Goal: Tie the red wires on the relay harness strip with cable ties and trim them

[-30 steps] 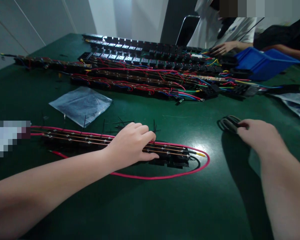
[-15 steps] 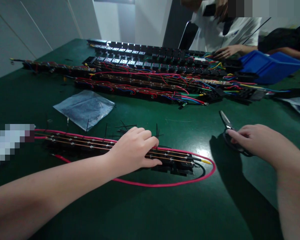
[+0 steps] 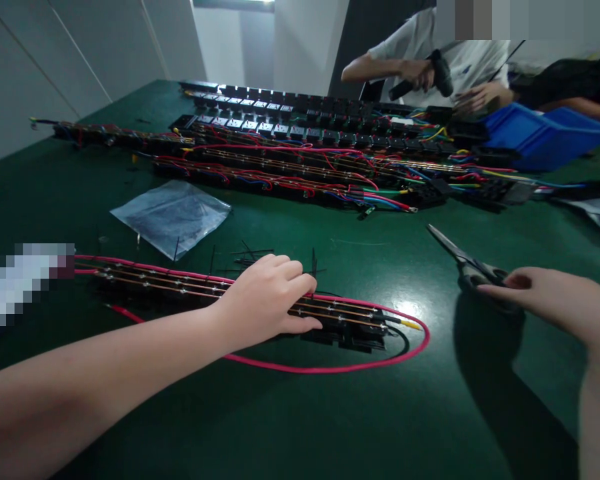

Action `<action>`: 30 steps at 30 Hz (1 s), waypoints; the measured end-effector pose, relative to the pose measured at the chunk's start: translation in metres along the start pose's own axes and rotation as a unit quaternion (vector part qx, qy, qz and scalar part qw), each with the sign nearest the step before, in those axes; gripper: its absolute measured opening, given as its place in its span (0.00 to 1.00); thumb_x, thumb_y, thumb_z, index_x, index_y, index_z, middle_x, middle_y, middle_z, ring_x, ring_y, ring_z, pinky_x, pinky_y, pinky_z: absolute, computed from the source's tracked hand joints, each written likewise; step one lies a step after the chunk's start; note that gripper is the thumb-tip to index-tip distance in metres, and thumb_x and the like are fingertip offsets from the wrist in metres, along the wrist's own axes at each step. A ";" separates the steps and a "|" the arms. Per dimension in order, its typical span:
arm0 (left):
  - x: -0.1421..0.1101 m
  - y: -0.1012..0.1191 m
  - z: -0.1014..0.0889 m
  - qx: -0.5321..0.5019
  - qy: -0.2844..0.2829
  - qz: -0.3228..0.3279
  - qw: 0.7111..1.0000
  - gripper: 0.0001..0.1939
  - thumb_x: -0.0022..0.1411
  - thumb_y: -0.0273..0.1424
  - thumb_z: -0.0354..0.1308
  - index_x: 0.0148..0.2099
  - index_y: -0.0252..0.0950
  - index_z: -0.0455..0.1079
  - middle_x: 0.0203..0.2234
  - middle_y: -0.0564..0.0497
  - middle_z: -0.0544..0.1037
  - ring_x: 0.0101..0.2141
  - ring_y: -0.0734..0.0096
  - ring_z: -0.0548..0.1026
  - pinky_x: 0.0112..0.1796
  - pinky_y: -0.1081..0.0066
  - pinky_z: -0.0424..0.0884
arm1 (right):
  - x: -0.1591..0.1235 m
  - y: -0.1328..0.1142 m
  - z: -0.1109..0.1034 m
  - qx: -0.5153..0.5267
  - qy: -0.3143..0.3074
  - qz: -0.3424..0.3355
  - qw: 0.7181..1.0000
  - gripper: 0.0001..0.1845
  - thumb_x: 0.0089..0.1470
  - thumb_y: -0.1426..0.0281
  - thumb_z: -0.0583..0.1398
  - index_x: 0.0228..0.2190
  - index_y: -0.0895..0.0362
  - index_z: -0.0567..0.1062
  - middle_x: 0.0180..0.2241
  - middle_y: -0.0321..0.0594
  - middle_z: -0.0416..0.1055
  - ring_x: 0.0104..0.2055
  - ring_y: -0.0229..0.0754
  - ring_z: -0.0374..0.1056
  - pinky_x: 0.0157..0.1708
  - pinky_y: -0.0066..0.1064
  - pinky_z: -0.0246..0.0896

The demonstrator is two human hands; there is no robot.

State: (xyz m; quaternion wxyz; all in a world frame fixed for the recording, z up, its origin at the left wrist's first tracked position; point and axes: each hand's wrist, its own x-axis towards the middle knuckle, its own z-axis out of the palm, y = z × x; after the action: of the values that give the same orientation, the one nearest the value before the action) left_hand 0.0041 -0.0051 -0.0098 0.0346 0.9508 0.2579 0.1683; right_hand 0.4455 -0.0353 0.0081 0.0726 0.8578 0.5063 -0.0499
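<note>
A long black socket strip (image 3: 180, 290) with copper bars lies across the near part of the green table (image 3: 330, 413). A red wire (image 3: 330, 367) loops around its right end. My left hand (image 3: 267, 297) rests on top of the strip with its fingers curled over the copper bars. My right hand (image 3: 555, 300) has its fingers through the handles of a pair of scissors (image 3: 463, 260), lifted off the table, blades together and pointing up-left. Several loose black cable ties (image 3: 250, 255) lie just behind my left hand.
A clear plastic bag (image 3: 173, 213) lies behind the strip. Several wired socket strips (image 3: 300, 153) fill the far side of the table, with a blue bin (image 3: 540, 137) at the right. Across the table a person holds a black power tool (image 3: 437, 73).
My right hand took the scissors from the table, raised them and drew them right. The person opposite lifted a power tool. My left hand stayed on the strip.
</note>
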 end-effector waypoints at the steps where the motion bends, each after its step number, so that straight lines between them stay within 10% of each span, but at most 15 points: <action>1: 0.000 0.000 0.000 0.000 0.000 -0.001 1.000 0.18 0.60 0.46 0.61 0.41 0.35 0.70 0.30 0.51 0.70 0.34 0.65 0.68 0.37 0.65 0.64 | 0.001 -0.002 -0.001 0.010 -0.025 0.000 1.000 0.14 0.45 0.56 0.65 0.20 0.54 0.74 0.23 0.50 0.75 0.23 0.49 0.69 0.26 0.40 0.62; 12: 0.000 0.000 -0.001 -0.005 0.014 0.010 1.000 0.18 0.59 0.44 0.63 0.40 0.35 0.69 0.30 0.52 0.69 0.33 0.65 0.67 0.37 0.66 0.65 | -0.025 -0.065 0.000 0.089 -0.068 -0.137 0.984 0.18 0.44 0.64 0.62 0.39 0.54 0.72 0.39 0.47 0.76 0.38 0.49 0.72 0.37 0.37 0.63; 24: -0.001 0.003 0.001 -0.057 -0.040 0.008 0.998 0.11 0.64 0.37 0.59 0.45 0.35 0.68 0.40 0.47 0.74 0.40 0.62 0.70 0.42 0.62 0.68 | -0.043 -0.075 0.000 0.218 -0.028 -0.189 0.957 0.25 0.44 0.46 0.64 0.31 0.55 0.73 0.26 0.38 0.72 0.28 0.42 0.66 0.27 0.32 0.57; 30: -0.003 0.001 0.005 -0.086 -0.030 -0.001 0.996 0.16 0.64 0.38 0.59 0.50 0.35 0.67 0.48 0.46 0.75 0.46 0.60 0.71 0.48 0.58 0.70 | -0.047 -0.085 -0.002 0.290 -0.143 -0.257 0.911 0.29 0.45 0.42 0.61 0.34 0.54 0.69 0.29 0.39 0.71 0.31 0.43 0.67 0.29 0.33 0.62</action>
State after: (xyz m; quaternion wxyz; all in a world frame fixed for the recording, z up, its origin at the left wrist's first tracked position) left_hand 0.0037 -0.0076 -0.0149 0.1243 0.9487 0.2422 0.1609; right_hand 0.3488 -0.0353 0.0111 -0.1226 0.6653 0.6565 -0.3336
